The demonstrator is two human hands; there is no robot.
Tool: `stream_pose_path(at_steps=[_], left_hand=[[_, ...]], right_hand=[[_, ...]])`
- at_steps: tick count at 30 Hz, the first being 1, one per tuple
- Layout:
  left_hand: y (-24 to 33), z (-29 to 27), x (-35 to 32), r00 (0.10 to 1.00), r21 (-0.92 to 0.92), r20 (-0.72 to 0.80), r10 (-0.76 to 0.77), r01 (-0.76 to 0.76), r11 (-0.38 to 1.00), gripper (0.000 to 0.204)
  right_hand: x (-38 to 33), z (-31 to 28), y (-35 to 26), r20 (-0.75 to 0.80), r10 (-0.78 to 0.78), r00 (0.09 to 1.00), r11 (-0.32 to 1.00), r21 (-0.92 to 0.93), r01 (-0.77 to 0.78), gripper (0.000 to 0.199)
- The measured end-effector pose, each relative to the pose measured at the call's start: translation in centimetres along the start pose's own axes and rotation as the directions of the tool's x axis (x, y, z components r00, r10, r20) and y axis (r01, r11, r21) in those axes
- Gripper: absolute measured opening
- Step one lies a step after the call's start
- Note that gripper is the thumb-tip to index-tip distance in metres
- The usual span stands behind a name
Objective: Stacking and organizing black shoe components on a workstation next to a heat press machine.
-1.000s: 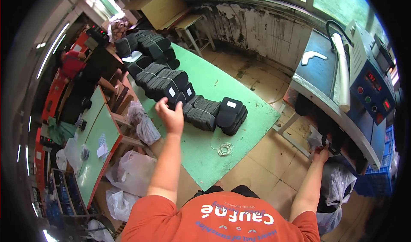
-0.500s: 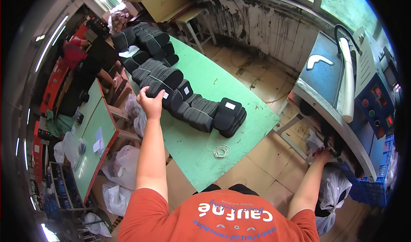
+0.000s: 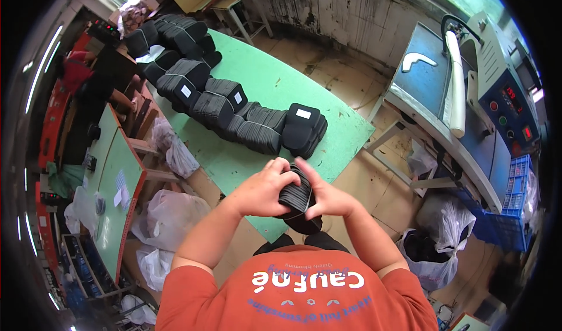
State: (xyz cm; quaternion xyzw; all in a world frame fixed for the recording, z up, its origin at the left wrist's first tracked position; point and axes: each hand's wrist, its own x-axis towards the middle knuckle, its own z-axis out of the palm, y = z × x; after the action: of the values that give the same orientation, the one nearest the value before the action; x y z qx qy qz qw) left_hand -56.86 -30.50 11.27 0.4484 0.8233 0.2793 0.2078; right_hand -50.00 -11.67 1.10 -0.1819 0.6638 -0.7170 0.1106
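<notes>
One head-worn fisheye camera looks steeply down, close above the green table (image 3: 275, 91).

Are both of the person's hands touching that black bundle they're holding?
Touching: the head view shows the left hand and right hand wrapped around the black bundle.

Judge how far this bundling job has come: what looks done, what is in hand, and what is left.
Done: a long row of black bundles lies on the green table, several with white tags. In hand: the left hand and right hand both grip one black stack with a band around it. Left: this stack is not yet on the table; how many more remain cannot be seen.
</notes>
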Motion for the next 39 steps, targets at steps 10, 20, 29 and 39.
stream_pose_path(at_steps=[10, 20, 29, 39], left_hand=[[0.3, 6.0, -0.2, 0.892, 0.098, -0.328, 0.312, -0.297, 0.95, 0.02], [-2.8, 11.9, -3.0, 0.863, -0.023, 0.43, 0.265, -0.283, 0.959, 0.016], [-12.1, 13.9, 2.2, 0.989, 0.454, -0.127, 0.078, -0.012, 0.891, 0.022], [-13.9, 6.4, -5.0, 0.943, 0.604, -0.332, 0.038, 0.181, 0.776, 0.019]], right_hand=[[-5.5, 3.3, 0.0, -0.561, 0.488, 0.669, 0.8, 0.594, -0.086, 0.088], [-9.6, 0.5, 3.5, -0.697, 0.486, 0.527, 0.44, 0.716, 0.542, 0.04], [0.3, -2.7, 5.6, -0.853, 0.42, 0.31, 0.73, 0.521, 0.442, 0.041], [4.1, -0.3, 6.9, -0.788, 0.527, 0.318, 0.689, 0.615, 0.383, 0.061]])
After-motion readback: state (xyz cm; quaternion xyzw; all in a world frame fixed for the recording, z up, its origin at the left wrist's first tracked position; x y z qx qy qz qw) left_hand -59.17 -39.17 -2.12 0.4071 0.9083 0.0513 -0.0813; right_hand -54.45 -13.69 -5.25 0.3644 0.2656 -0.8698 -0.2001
